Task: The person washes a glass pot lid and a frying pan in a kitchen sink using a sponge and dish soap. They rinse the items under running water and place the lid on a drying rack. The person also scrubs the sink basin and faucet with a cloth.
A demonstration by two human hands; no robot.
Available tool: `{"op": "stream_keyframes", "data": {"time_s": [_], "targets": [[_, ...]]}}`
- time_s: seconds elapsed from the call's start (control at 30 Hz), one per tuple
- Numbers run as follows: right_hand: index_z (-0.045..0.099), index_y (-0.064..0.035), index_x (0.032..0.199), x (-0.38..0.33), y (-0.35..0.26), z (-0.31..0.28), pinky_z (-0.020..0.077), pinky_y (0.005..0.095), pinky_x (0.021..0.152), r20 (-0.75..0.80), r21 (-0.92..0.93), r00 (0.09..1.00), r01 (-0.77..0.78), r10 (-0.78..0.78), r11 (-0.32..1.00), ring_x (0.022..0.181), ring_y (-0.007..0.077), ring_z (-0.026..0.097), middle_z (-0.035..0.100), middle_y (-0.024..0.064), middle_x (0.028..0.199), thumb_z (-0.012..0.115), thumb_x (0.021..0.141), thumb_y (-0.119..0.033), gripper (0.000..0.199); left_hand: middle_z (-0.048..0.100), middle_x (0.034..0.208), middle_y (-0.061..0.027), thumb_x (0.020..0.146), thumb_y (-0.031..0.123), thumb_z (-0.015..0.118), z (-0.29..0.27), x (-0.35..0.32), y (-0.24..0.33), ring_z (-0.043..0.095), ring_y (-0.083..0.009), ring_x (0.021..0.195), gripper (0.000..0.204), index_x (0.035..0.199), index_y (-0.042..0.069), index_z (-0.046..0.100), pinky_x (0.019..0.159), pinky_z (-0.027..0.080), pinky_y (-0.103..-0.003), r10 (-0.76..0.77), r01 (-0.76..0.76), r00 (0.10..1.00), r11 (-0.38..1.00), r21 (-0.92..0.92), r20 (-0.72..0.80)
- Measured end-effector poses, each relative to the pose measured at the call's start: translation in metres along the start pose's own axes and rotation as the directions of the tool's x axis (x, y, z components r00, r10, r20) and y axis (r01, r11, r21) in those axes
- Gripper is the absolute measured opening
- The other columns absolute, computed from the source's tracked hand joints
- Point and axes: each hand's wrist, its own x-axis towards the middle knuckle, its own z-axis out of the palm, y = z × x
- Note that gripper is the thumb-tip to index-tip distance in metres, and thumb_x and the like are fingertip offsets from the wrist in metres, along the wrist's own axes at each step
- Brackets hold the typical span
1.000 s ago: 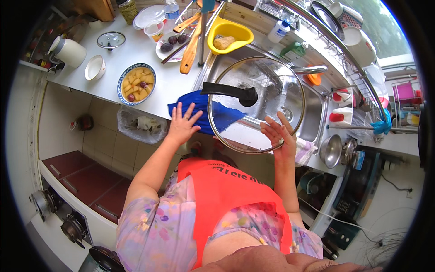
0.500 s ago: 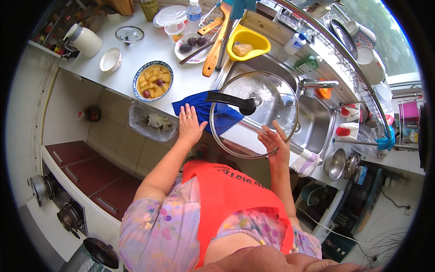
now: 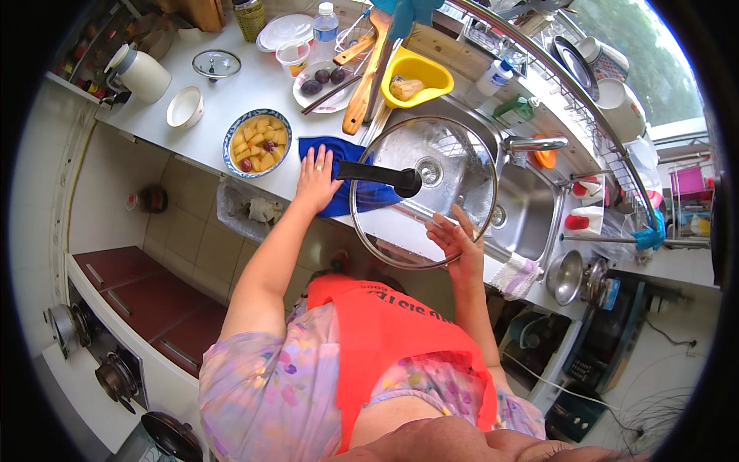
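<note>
A: What is the right hand (image 3: 460, 248) holding?

B: A round, clear glass lid (image 3: 437, 212) with a thin metal rim. The fingers are half bent at its near right edge; I cannot tell where the thumb presses.

A: And the left hand (image 3: 314, 179)?

B: It lies palm down, fingers straight and slightly parted, on a soft, creased blue cloth (image 3: 345, 204) without clutching it. The cloth tapers to the right and shows partly through the glass.

A: Where is the lid?

B: In front of the steel sink (image 3: 531, 208), covering much of the left basin from view and overhanging the counter's near edge.

A: Is there room around it?

B: Most lies right, over the right basin, with the curved metal faucet (image 3: 539, 144) beyond. On the far side, the smooth yellow plastic strainer (image 3: 433, 69) sits near the rim. On the left, the blue-patterned bowl (image 3: 228, 146) of cut fruit stands close to the cloth.

A: Which way does the lid point?

B: Its long, flat black handle (image 3: 373, 174) runs from the centre to the left and slightly far, ending just beside the left hand.
</note>
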Motion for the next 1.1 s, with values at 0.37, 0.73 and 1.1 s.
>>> {"op": "stream_keyframes", "data": {"time_s": [0.37,0.73,1.1], "targets": [[0.039,0.0011,0.132,0.003,0.002,-0.006,0.0517,0.0467,0.086,-0.012,-0.024,1.000,-0.015,0.014,1.000,0.102,0.0410,0.059,0.058,0.0265,0.113,0.055,0.087,-0.011,0.049,0.025,0.144,-0.0231,0.082,0.022,0.062,-0.030,-0.060,0.031,0.023,-0.0420,0.133,0.067,0.136,-0.002,0.031,0.110,0.020,-0.047,-0.136,0.074,0.979,0.931,-0.357,-0.151],[0.045,-0.0017,0.130,-0.008,0.005,-0.016,0.0505,0.0459,0.089,0.067,0.009,0.998,-0.019,0.018,1.000,0.103,0.0395,0.059,0.057,0.0254,0.115,0.051,0.088,-0.003,0.043,0.050,0.119,-0.0157,0.072,0.030,0.072,-0.131,-0.019,0.128,0.045,-0.0328,0.115,0.061,0.120,0.001,0.048,0.099,0.034,-0.042,0.234,-0.310,0.943,0.877,-0.368,-0.235],[0.042,0.0074,0.130,-0.051,-0.037,-0.030,0.0514,0.0441,0.086,0.288,-0.272,0.957,0.094,-0.012,0.958,0.095,0.0351,0.063,0.061,0.0263,0.107,0.053,0.086,-0.003,0.046,0.058,0.086,-0.0066,0.064,0.050,0.073,-0.114,-0.067,0.179,0.056,-0.0253,0.086,0.052,0.089,0.008,0.056,0.078,0.039,-0.037,0.006,-0.168,0.862,0.946,-0.276,-0.507]]}}
